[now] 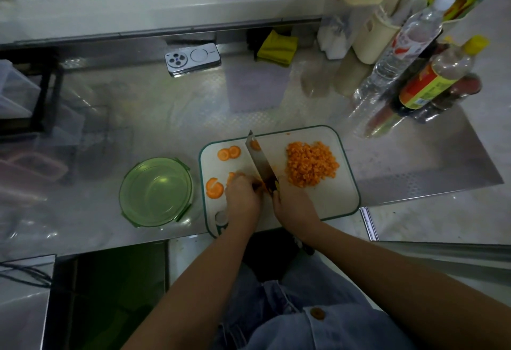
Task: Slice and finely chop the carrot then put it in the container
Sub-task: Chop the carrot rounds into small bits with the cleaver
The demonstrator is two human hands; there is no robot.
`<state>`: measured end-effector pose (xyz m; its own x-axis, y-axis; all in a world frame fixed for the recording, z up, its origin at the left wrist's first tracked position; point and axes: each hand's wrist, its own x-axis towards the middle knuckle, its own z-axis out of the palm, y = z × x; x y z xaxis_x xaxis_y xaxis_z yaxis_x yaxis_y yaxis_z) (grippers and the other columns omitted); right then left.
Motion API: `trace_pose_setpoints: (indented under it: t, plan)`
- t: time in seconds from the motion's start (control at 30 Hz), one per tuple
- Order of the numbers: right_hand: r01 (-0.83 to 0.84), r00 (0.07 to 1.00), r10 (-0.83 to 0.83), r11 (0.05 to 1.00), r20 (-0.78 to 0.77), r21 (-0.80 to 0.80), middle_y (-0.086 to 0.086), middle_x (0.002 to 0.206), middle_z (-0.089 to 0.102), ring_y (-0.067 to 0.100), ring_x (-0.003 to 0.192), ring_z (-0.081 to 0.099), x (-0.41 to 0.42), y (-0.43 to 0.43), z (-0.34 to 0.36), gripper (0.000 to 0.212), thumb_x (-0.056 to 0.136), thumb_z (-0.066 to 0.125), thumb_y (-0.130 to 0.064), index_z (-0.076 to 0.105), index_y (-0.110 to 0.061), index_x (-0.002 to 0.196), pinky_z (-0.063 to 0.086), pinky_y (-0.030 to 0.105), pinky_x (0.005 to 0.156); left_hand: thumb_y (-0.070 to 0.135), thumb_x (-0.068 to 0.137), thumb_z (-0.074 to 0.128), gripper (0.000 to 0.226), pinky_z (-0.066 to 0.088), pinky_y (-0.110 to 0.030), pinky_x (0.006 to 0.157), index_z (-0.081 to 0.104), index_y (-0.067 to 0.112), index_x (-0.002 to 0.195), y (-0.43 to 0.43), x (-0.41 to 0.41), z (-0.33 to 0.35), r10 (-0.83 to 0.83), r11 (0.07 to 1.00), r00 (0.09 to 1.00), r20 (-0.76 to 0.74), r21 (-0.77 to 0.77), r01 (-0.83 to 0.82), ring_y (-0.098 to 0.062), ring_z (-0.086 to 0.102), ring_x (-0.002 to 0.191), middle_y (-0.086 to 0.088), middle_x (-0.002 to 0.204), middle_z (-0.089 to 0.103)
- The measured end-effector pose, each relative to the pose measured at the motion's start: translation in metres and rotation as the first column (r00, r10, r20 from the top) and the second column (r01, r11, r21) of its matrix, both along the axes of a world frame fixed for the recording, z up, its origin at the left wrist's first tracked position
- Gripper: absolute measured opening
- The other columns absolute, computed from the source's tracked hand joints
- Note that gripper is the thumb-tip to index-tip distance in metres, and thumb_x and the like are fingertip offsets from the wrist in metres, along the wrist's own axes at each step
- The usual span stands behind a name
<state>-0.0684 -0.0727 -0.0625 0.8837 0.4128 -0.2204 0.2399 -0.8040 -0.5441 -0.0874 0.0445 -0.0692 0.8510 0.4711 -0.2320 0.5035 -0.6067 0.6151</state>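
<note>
Firmly, my right hand (294,206) grips the broad steel knife (261,163), tip angled away-left; my left hand (243,197) pins orange carrot slices (233,176) under curled fingers.

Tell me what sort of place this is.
Most likely a kitchen, perhaps a home one. A steel counter carries a cutting board with chopped carrot on it, a knife is in use, and a sauce bottle stands at the back right.
</note>
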Motion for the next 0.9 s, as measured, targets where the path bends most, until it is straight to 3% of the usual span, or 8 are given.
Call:
trace_pose_setpoints:
  t: [0.33,0.53,0.73,0.9]
  plan:
    - [0.007,1.0,-0.007,1.0,-0.024,-0.012,0.016,0.095,0.062,0.035,0.083,0.061,0.011,0.008,-0.002,0.021,0.098,0.041,-0.019,0.046,-0.007,0.116,0.042,0.037,0.065,0.009,0.08,0.064,0.015,0.05,-0.031,0.073,0.077,0.011,0.087,0.001,0.001,-0.002,-0.007,1.0,1.0,0.029,-0.023,0.008,-0.023,0.065,0.081,-0.008,0.088,0.074]
    - [0.04,0.999,-0.039,0.994,-0.012,0.102,0.015,0.091,0.062,0.033,0.078,0.06,0.011,-0.002,0.004,0.019,0.097,0.044,-0.016,0.05,-0.005,0.112,0.045,0.038,0.065,0.009,0.08,0.066,0.011,0.044,-0.027,0.072,0.074,0.009,0.088,0.005,0.001,-0.005,-0.013,1.0,1.0,0.01,-0.017,0.013,-0.023,0.065,0.085,-0.007,0.09,0.073]
    - [-0.049,0.999,0.048,0.998,0.016,0.05,0.014,0.093,0.063,0.033,0.078,0.06,0.007,0.0,0.005,0.027,0.098,0.043,-0.019,0.047,-0.007,0.122,0.044,0.037,0.063,0.007,0.08,0.066,0.014,0.035,-0.027,0.063,0.058,0.01,0.091,0.004,0.0,-0.003,0.045,0.997,0.999,0.014,-0.057,-0.044,-0.024,0.06,0.08,-0.01,0.086,0.065]
    - [-0.043,0.999,0.043,0.999,-0.011,-0.004,0.014,0.092,0.064,0.032,0.077,0.061,0.005,0.003,0.0,0.03,0.098,0.042,-0.021,0.045,-0.009,0.125,0.049,0.041,0.064,0.005,0.078,0.063,0.024,0.038,-0.031,0.059,0.048,0.015,0.094,0.004,0.001,-0.007,0.067,0.995,0.997,0.033,-0.08,-0.064,-0.025,0.059,0.074,-0.009,0.081,0.062]
